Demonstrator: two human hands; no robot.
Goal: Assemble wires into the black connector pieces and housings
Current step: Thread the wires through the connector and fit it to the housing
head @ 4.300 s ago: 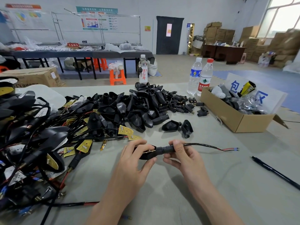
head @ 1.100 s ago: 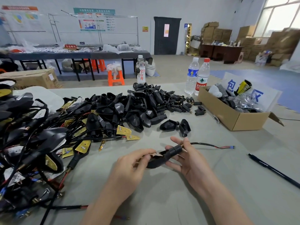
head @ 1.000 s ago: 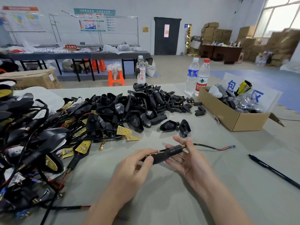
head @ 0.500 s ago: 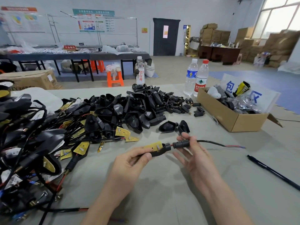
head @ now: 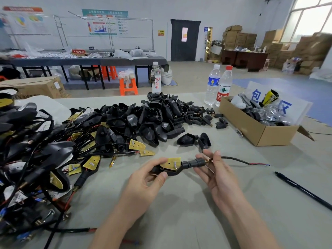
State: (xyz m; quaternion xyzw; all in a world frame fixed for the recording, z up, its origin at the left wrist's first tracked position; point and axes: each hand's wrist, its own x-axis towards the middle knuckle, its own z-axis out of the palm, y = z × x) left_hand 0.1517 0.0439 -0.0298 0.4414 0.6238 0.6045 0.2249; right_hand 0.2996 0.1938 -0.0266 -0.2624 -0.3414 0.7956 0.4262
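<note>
Black housings (head: 152, 119) lie heaped across the far middle of the grey table (head: 197, 221). They run into a bigger tangle of wired assemblies (head: 36, 150) that fills the whole left side right up to the near edge. A cardboard box (head: 251, 126) sits towards the right edge. Two water bottles (head: 218, 87) stand just behind it near the far edge. The bare stretch of table is at the front and right, from the forearms out to a black pen (head: 301, 190) lying aslant. Two loose shells (head: 195, 140) lie between the heap and the hands.

The left hand (head: 147, 178) grips one black housing (head: 167, 170) between thumb and fingers, just above the table. A yellow board (head: 171, 163) shows on top of the housing. The right hand (head: 217, 175), palm turned up, pinches the wire (head: 237, 160) at its coppery spring, directly behind the black sleeve (head: 195, 162). The free end of the wire trails right onto the table.

Half a second ago the sleeve stood apart from the housing's neck. Now it sits against it.
</note>
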